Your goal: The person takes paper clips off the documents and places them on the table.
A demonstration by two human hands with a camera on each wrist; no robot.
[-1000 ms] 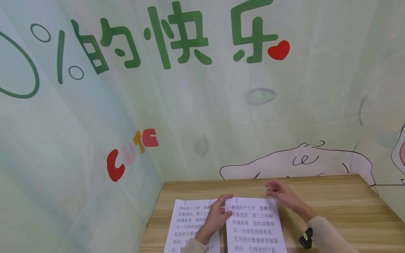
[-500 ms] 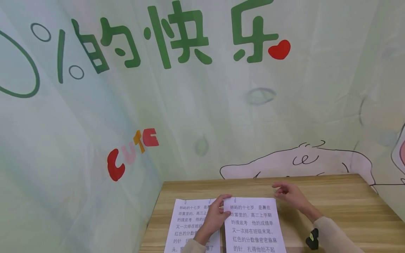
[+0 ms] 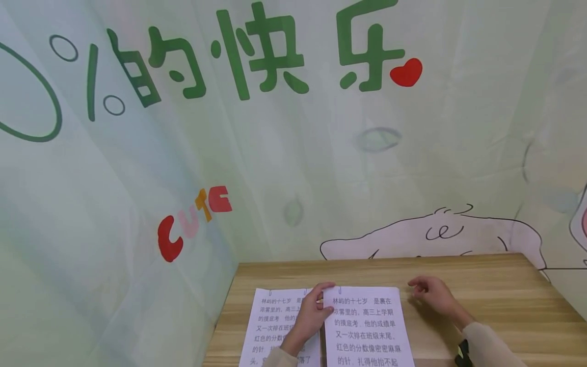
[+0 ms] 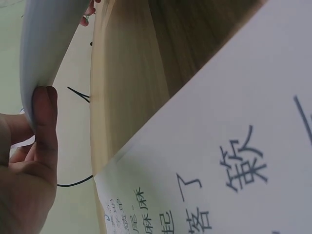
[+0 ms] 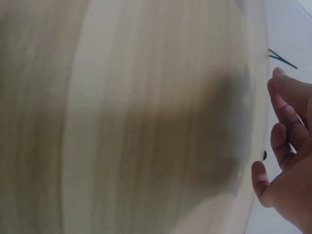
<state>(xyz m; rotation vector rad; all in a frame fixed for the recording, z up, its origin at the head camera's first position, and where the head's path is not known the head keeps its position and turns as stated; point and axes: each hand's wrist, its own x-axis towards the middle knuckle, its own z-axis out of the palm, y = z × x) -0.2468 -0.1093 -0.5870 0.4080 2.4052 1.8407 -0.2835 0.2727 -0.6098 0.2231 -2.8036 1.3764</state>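
Observation:
Two printed paper sheets lie side by side in the head view. The left sheet [image 3: 275,326] carries two paper clips on its top edge, and the right sheet [image 3: 364,326] has one paper clip [image 3: 340,290] near its top left corner. My left hand [image 3: 312,316] pinches the right sheet at that corner; in the left wrist view its thumb and fingers hold the raised paper [image 4: 48,39]. Beyond the right sheet's top right corner, my right hand [image 3: 433,295] is held above the table, thumb and forefinger together. A tiny thin glint, seemingly a paper clip [image 4: 87,18], shows at its fingertips.
The wooden table [image 3: 495,290] ends at a printed curtain [image 3: 293,168] behind it, with another curtain side on the left. A black band [image 3: 463,353] sits at the right sleeve.
My right hand has moved right and slightly nearer, away from the right sheet's top edge. The right sheet has shifted slightly left, with my left hand still pinching its corner.

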